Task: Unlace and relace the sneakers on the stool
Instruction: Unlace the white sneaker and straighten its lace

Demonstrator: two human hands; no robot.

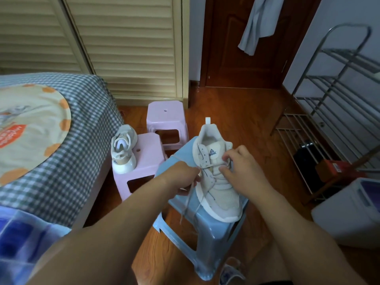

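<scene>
A white sneaker (219,194) lies on the light blue stool (207,229), toe toward me. My left hand (181,177) grips the grey lace (188,204) at the shoe's left side; the lace ends hang down over the stool's front. My right hand (240,169) pinches the lace at the right-side eyelets beside the tongue. The second white sneaker (123,149) stands on a pink stool (144,165) to the left, untouched.
Another pink stool (166,118) stands behind. A bed with a checked sheet (67,145) fills the left. A metal rack (333,112) and a white box (349,212) stand at the right. A slipper (230,272) lies on the wooden floor below the blue stool.
</scene>
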